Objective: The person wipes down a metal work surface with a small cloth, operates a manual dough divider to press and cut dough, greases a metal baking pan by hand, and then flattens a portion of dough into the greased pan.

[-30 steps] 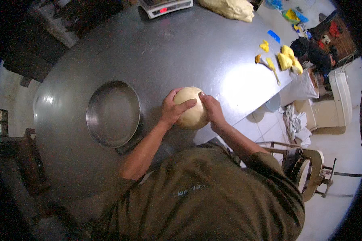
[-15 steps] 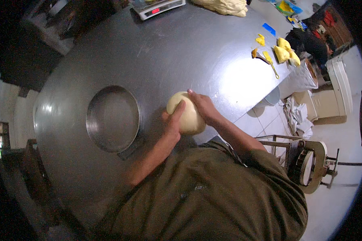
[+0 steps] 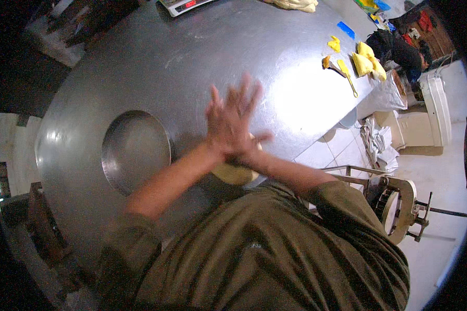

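My two hands lie one across the other on a ball of pale dough (image 3: pixel 234 176), palms down, close to my body. My left hand (image 3: pixel 224 129) and my right hand (image 3: pixel 248 149) overlap, so which fingers belong to which is partly hidden and blurred. The visible fingers are stretched out and spread, pointing away from me. Only the dough's near part and a sliver at its right show beneath them. To the left, a round metal pan (image 3: pixel 105 165) rests on the grey metal table (image 3: pixel 192 62).
A scale (image 3: pixel 184 6) and a larger dough mass (image 3: pixel 298 4) stand at the far edge. Toward the far right lie yellow wedges (image 3: pixel 366 62), a yellow spatula (image 3: pixel 348 78), a brown-handled tool (image 3: pixel 333 66) and a blue scraper (image 3: pixel 346 29). A metal machine (image 3: pixel 399 207) stands at right.
My hands have gone from cupping the dough ball at its sides to lying stacked on top of it, fingers spread. The dough sits lower, mostly covered. The view has shifted slightly.
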